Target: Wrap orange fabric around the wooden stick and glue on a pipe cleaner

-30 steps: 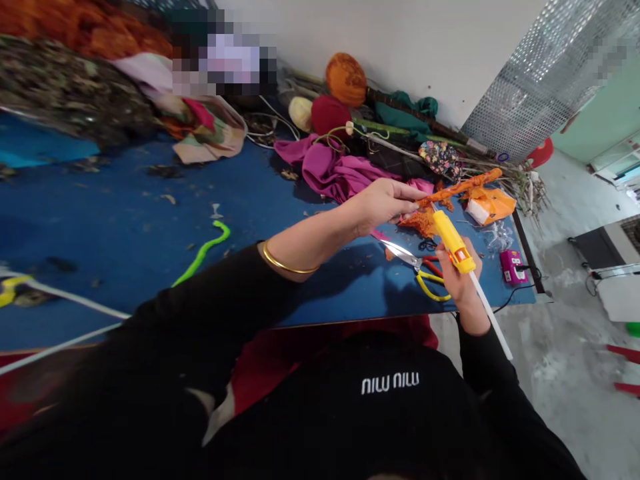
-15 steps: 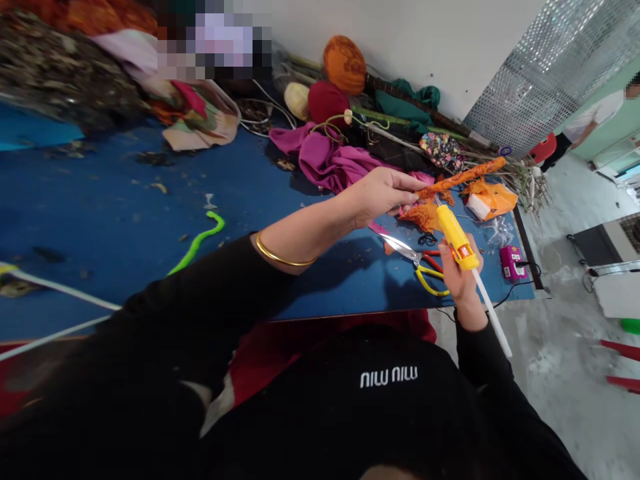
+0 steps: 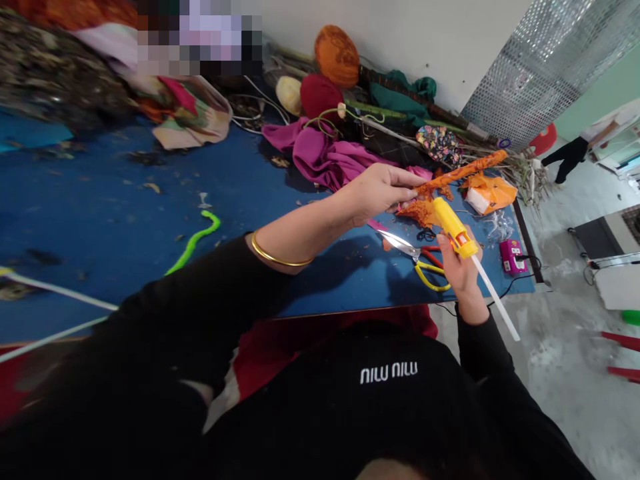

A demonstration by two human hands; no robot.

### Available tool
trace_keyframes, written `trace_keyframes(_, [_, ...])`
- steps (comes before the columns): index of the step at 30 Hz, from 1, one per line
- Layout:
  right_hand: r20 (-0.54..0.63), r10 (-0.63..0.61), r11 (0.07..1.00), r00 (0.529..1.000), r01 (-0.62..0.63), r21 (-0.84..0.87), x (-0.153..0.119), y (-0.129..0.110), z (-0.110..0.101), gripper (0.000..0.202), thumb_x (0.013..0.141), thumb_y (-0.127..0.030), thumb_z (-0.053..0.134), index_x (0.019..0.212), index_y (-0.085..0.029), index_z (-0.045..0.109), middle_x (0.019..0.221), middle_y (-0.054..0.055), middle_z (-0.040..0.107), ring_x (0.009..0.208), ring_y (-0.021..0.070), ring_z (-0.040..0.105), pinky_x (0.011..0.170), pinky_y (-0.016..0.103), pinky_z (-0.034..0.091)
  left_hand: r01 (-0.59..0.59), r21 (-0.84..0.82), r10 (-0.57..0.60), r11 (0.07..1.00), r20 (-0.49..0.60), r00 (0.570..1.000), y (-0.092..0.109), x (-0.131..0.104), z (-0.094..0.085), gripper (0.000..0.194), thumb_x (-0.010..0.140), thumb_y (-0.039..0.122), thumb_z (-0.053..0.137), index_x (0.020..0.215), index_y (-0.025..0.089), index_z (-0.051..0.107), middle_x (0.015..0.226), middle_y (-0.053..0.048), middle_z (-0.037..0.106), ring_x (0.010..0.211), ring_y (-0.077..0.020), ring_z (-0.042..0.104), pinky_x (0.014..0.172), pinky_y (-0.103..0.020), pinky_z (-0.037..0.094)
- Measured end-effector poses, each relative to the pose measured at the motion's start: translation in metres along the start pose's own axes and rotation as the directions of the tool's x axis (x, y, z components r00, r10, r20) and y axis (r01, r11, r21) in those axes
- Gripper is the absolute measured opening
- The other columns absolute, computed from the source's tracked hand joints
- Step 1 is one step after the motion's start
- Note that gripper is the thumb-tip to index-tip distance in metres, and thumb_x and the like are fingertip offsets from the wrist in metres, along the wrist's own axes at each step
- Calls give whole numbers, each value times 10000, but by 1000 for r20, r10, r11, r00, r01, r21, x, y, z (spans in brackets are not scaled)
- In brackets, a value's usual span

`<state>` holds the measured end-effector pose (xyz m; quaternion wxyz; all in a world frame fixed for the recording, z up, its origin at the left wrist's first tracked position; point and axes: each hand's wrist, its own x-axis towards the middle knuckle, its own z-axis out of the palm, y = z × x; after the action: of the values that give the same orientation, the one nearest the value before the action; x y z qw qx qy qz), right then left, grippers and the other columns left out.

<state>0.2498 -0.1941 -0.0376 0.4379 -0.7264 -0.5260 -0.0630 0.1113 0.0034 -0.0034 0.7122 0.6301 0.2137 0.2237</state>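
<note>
My left hand [image 3: 387, 190] pinches the near end of a stick wrapped in orange patterned cloth [image 3: 467, 171], which points up to the right. In my right hand [image 3: 460, 267] is a yellow hot glue gun [image 3: 453, 227], its nozzle end close to the wrapped stick. A long white glue stick [image 3: 496, 300] juts from the back of the gun. Under the wrapped stick lies a scrap of orange cloth [image 3: 419, 212]. Scissors [image 3: 417, 255] with red and yellow handles rest on the blue table [image 3: 330, 283], left of my right hand.
Purple cloth [image 3: 325, 157], wrapped bundles and sticks line the wall. An orange-and-white packet [image 3: 491, 193] and a purple box with a plug [image 3: 513, 257] sit near the table's right edge. A green fuzzy stem [image 3: 194, 243] lies at left. A person [image 3: 575, 147] stands in the background.
The glue gun has turned slightly, its nozzle end shifting a little left and its glue stick swinging right. My left hand keeps its hold on the wrapped stick. The whole view has shifted slightly.
</note>
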Motion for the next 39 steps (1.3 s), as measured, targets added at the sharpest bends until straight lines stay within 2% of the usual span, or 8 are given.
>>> trace_keyframes(8, [13,53,998,999,-53,15,-1,-3,1,498,1001,-700,594,874,-220,637,771,39,697,694,191,659,667,336,556,-18,35,18,999,4,1000,4,-3,-1,410,837,43,752,1216,156,860,663,-17,681,530,-71,449,526,-225,310])
trace_keyframes(21, [45,121,992,992,-123,27,-5,-5,-1,522,965,-743,603,875,-230,636,768,40,723,704,203,686,663,338,562,-4,58,4,998,-4,1000,11,-6,-2,409,836,52,744,1214,154,860,646,-12,669,538,-86,489,547,-251,360])
trace_keyframes(32, [52,128,992,990,-129,7,-7,-8,-4,551,958,-772,577,846,-235,618,734,36,711,672,195,677,612,324,532,3,3,-3,1000,-29,1000,11,-6,0,411,854,21,712,1232,121,839,601,10,614,525,-77,477,513,-218,321])
trace_keyframes(39, [58,132,991,990,-131,-21,-9,-4,-4,528,949,-768,580,849,-251,611,731,18,687,682,200,659,621,340,519,-12,11,12,1000,-1,1000,10,-5,-3,370,871,61,735,1213,146,847,603,12,610,541,-90,512,539,-236,356])
